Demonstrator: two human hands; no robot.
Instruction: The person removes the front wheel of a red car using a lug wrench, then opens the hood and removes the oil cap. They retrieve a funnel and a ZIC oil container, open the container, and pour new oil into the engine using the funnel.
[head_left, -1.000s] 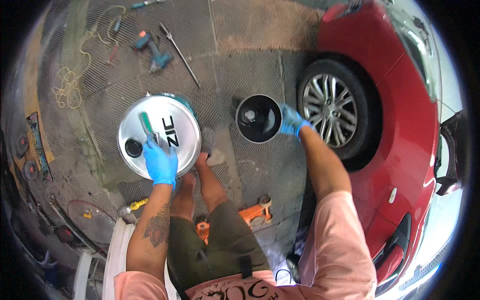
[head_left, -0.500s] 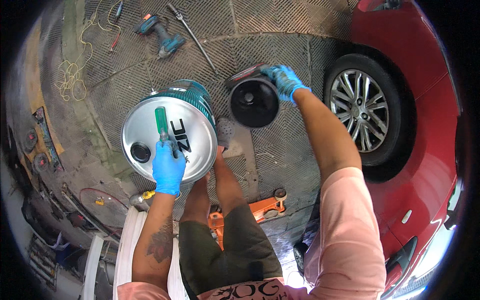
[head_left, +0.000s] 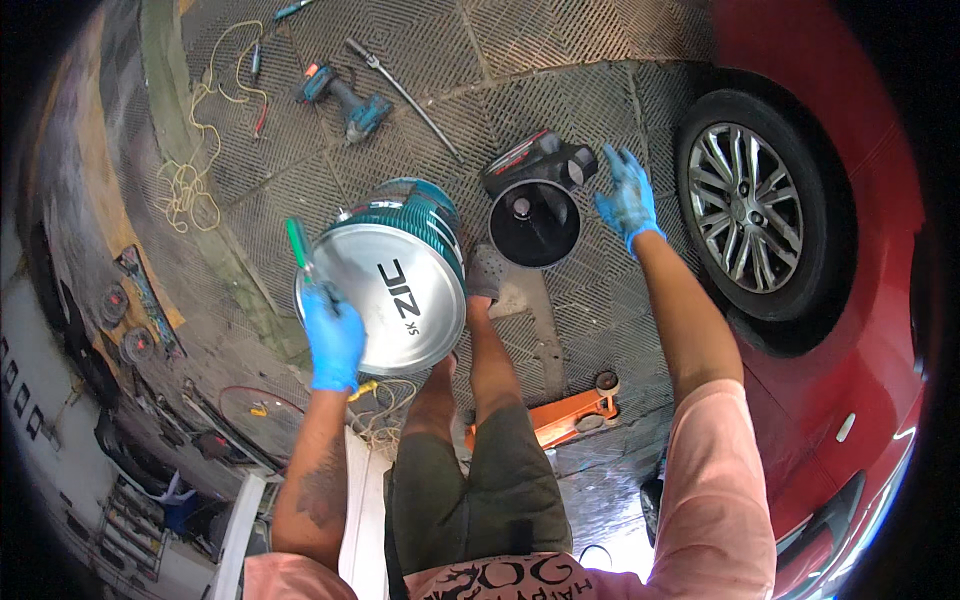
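Note:
My left hand (head_left: 335, 340), in a blue glove, is closed around a screwdriver with a green handle (head_left: 297, 240). It is over the left edge of a teal drum's silver lid (head_left: 410, 300), and the black cap there is out of sight. My right hand (head_left: 628, 195), also gloved in blue, is open with its fingers spread, apart from a black round open-mouthed container (head_left: 537, 240). A black piece with a red marking (head_left: 525, 160) sits right behind that container's rim, and I cannot tell whether the two are joined.
A cordless power tool (head_left: 350, 105) and a long metal bar (head_left: 415, 105) lie on the ribbed floor. Yellow cord (head_left: 190, 190) trails at the left. A red car's wheel (head_left: 745, 210) stands at the right. An orange floor jack (head_left: 560, 420) sits near my legs.
My right hand has let go of the black container and opened to its right. My left hand with the screwdriver has moved left across the lid to its edge. The view has shifted.

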